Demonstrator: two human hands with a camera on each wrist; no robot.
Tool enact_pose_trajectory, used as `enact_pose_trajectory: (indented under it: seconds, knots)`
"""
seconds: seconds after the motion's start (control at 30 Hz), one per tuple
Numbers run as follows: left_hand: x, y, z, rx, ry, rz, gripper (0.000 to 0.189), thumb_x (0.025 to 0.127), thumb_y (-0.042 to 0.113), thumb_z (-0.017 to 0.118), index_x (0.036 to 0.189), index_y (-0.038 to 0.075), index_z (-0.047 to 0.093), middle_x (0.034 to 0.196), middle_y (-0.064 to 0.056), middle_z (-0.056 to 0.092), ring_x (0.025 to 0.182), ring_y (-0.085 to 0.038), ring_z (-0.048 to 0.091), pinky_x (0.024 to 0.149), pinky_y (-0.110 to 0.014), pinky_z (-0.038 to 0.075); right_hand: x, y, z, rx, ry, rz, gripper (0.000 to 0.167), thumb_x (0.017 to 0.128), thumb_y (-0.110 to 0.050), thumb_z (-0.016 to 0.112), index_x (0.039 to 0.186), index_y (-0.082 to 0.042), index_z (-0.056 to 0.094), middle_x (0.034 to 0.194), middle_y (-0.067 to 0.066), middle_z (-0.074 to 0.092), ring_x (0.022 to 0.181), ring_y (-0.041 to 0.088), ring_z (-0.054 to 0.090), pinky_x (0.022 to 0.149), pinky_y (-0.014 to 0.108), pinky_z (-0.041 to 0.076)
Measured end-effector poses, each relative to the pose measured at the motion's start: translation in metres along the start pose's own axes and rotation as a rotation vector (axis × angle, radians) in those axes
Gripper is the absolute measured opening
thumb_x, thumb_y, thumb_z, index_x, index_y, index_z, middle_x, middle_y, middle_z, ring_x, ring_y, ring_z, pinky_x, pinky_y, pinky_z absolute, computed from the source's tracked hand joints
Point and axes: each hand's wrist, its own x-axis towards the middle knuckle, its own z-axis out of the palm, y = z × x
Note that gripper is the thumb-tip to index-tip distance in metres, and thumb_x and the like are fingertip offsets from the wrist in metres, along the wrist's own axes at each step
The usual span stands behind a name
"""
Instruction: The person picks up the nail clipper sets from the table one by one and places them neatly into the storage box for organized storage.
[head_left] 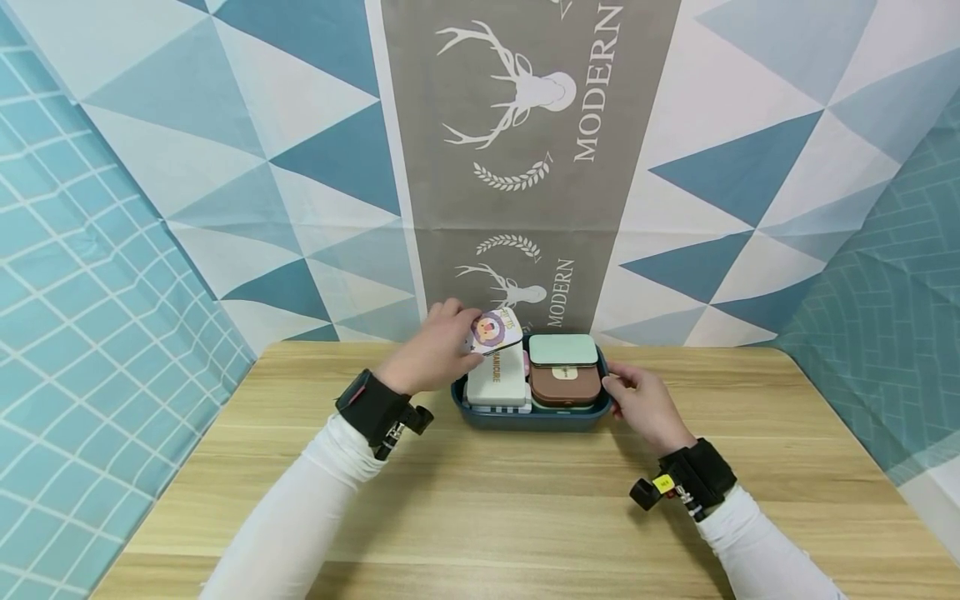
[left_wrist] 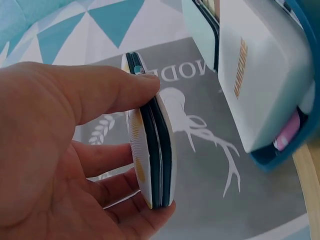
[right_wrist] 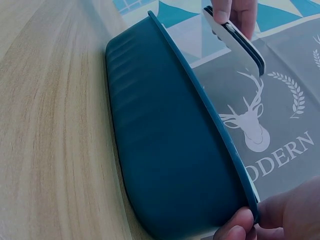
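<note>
My left hand [head_left: 441, 348] pinches a small flat case [head_left: 495, 330] with a cartoon lion print, above the left part of a dark blue basket [head_left: 536, 422]. In the left wrist view the case [left_wrist: 159, 150] is seen edge-on, with dark sides and a small clasp; thumb and fingers grip it. At the basket's right end, my right hand [head_left: 647, 403] holds the rim, thumb on one side and fingers on the other in the right wrist view. Inside the basket lie a white case [head_left: 497, 385] lettered MANICURE, a brown case [head_left: 564, 385] and a mint-green case [head_left: 562, 350].
The basket stands at the back of a wooden table [head_left: 480, 517], close to a wall cloth [head_left: 330, 167] printed with triangles and deer heads. A pink item [left_wrist: 287, 132] shows beside the white case. Blue tiled cloth hangs at both sides.
</note>
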Motion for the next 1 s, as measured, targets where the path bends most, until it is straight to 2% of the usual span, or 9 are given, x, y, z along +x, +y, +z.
enact_pose_trajectory:
  seconds: [0.17, 0.5, 0.63, 1.0]
  knots:
    - [0.007, 0.010, 0.005, -0.022, -0.030, 0.009, 0.061, 0.096, 0.014, 0.077, 0.146, -0.009, 0.053, 0.131, -0.020, 0.051, 0.116, -0.034, 0.042, 0.095, -0.041, 0.045, -0.001, -0.001, 0.000, 0.007, 0.001, 0.002, 0.043, 0.113, -0.011, 0.053, 0.152, 0.006, 0.052, 0.095, 0.017, 0.059, 0.069, 0.020, 0.058, 0.061, 0.032, 0.054]
    - [0.022, 0.027, 0.020, -0.004, -0.108, 0.018, 0.068, 0.097, 0.021, 0.080, 0.151, -0.007, 0.050, 0.137, -0.019, 0.050, 0.121, -0.033, 0.044, 0.102, -0.040, 0.045, -0.001, -0.001, -0.001, 0.011, 0.000, 0.005, 0.043, 0.112, -0.011, 0.053, 0.152, 0.006, 0.052, 0.096, 0.016, 0.058, 0.069, 0.020, 0.058, 0.061, 0.033, 0.054]
    - [0.027, 0.032, 0.027, -0.017, -0.122, 0.043, 0.065, 0.097, 0.019, 0.079, 0.150, -0.006, 0.051, 0.132, -0.017, 0.051, 0.119, -0.031, 0.044, 0.101, -0.039, 0.045, 0.000, 0.000, -0.001, 0.012, 0.000, 0.006, 0.043, 0.112, -0.011, 0.054, 0.152, 0.007, 0.052, 0.095, 0.016, 0.058, 0.069, 0.020, 0.059, 0.061, 0.033, 0.055]
    - [0.039, 0.047, 0.043, -0.003, -0.183, 0.088, 0.063, 0.100, 0.023, 0.076, 0.153, 0.000, 0.050, 0.135, -0.011, 0.051, 0.118, -0.024, 0.043, 0.098, -0.033, 0.044, 0.001, 0.000, -0.001, 0.015, 0.007, 0.005, 0.043, 0.112, -0.012, 0.054, 0.151, 0.006, 0.053, 0.095, 0.015, 0.059, 0.069, 0.019, 0.059, 0.062, 0.033, 0.055]
